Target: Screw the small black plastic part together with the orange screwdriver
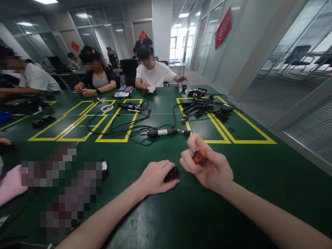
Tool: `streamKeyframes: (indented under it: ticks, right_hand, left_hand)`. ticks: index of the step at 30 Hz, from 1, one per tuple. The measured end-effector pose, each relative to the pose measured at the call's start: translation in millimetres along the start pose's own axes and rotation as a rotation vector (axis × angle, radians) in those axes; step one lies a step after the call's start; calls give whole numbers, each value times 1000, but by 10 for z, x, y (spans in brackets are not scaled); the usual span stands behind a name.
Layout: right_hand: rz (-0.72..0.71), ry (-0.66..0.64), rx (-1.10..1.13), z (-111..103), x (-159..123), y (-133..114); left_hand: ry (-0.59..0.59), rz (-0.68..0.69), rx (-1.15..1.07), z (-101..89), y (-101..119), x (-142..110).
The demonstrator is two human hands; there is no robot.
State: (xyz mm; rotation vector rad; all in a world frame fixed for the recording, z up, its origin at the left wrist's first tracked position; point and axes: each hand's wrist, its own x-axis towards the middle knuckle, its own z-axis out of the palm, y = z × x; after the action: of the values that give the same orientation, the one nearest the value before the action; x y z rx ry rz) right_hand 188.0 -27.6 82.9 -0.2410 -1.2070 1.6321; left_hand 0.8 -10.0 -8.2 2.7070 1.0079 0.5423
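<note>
My right hand [207,166] is closed around an orange and black tool handle [199,157], held just above the green table [233,193]. My left hand [155,178] lies on the table with its fingers curled over a small black part [171,174], pinning it down. The two hands are close together, the tool handle just to the right of the black part. What lies below the handle is hidden by my fingers.
A black pen-shaped tool [166,132] with tangled cables lies ahead inside yellow tape boxes [116,121]. More black cables and adapters [204,105] sit at the back right. Three other people sit along the far and left sides. A round black dial [103,166] rests at left.
</note>
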Motion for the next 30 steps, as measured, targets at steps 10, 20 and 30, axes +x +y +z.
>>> streamKeyframes:
  ticks: [10,20,30]
  right_hand:
    - [42,-50,-57,30,-2,15]
    - [-80,55,-160,2,53,-2]
    - [-7,103,-58,-74,90,-57]
  left_hand:
    - [95,27,-11,18,-2,-21]
    - [22,-2,-136,-42,-18,0]
    - [-4,-36,-191,-53,-12,25]
